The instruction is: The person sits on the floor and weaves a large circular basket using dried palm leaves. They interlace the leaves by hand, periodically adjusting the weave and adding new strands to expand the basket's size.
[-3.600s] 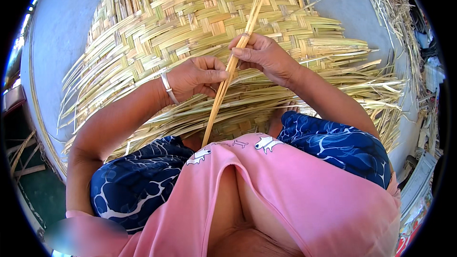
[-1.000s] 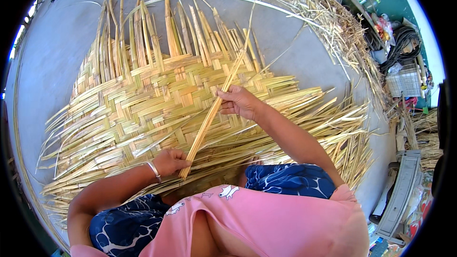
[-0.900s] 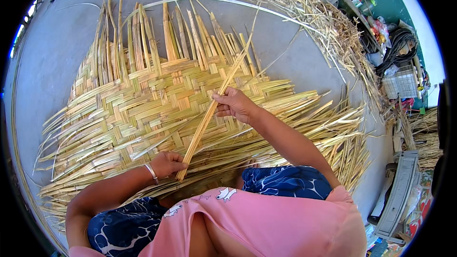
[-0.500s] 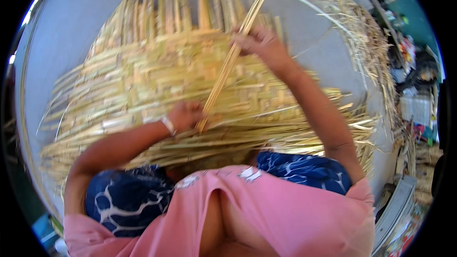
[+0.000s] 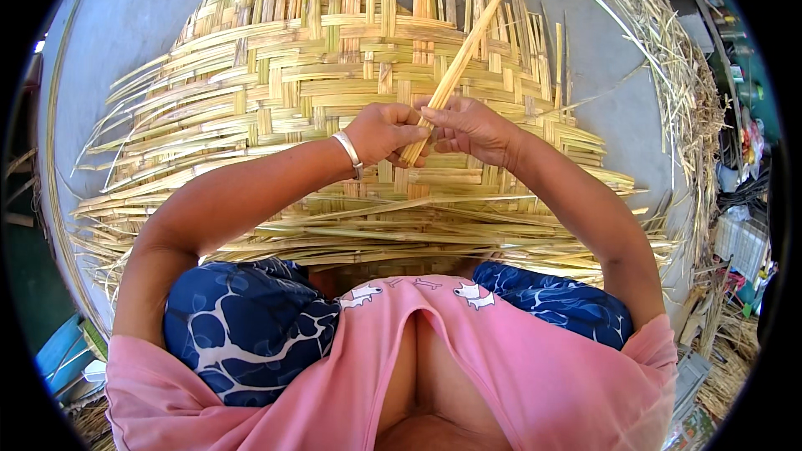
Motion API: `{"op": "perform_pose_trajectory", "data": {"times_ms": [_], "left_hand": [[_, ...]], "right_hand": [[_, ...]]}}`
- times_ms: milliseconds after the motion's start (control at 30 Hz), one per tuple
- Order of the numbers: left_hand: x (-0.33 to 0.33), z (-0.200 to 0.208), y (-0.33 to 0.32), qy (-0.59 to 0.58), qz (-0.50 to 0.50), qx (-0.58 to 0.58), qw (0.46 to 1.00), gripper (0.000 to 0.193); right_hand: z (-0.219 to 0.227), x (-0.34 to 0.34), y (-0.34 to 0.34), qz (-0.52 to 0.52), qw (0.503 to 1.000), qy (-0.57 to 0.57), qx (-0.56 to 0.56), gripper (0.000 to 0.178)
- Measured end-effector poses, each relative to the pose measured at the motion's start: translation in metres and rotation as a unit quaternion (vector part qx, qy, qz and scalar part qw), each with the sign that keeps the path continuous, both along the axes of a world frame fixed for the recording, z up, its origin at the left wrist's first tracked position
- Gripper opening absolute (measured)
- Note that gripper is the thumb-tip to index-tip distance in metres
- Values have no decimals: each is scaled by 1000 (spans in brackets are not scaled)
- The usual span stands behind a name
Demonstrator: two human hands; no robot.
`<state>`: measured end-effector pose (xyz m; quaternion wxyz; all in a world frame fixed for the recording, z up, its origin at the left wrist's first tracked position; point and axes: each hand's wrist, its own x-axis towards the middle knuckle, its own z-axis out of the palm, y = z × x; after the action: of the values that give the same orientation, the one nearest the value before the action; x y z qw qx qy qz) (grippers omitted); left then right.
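Observation:
A bundle of long, flat straw-coloured strips (image 5: pixel 468 48) slants up to the right between my hands. My left hand (image 5: pixel 386 135), with a pale band on the wrist, is closed around the bundle's lower end. Just right of it, my right hand (image 5: pixel 472 129) pinches the same strips between thumb and fingers. Both hands are close together, over a large woven mat (image 5: pixel 309 88) of split yellow-green strips. Long loose ends of the weave stick out at the far side and at the left. More loose strips (image 5: pixel 368 230) lie across its near edge, in front of my knees.
The mat lies on a smooth grey floor (image 5: pixel 109 33). A heap of straw and thin scraps (image 5: pixel 668 58) runs along the right. Beyond it are a pale wire-like basket (image 5: pixel 739 238) and mixed clutter. A blue object (image 5: pixel 63 355) is at the lower left.
My left hand has moved up and right, and my right hand has come down, so both now meet at the bundle's lower end. The view has shifted slightly.

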<state>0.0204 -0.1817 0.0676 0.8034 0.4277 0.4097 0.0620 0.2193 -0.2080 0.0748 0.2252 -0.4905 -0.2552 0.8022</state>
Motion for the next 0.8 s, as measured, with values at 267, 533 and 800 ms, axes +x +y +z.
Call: {"op": "perform_pose_trajectory", "data": {"times_ms": [267,533,800], "left_hand": [[10,-26,26,56,29,9,998,24],[-8,-55,89,220,-18,593,774,28],[-10,-63,91,239,-79,678,690,29]], "right_hand": [[-31,6,37,68,938,-238,243,30],[-24,23,116,30,865,-337,369,29],[-61,13,136,14,878,-285,385,28]]}}
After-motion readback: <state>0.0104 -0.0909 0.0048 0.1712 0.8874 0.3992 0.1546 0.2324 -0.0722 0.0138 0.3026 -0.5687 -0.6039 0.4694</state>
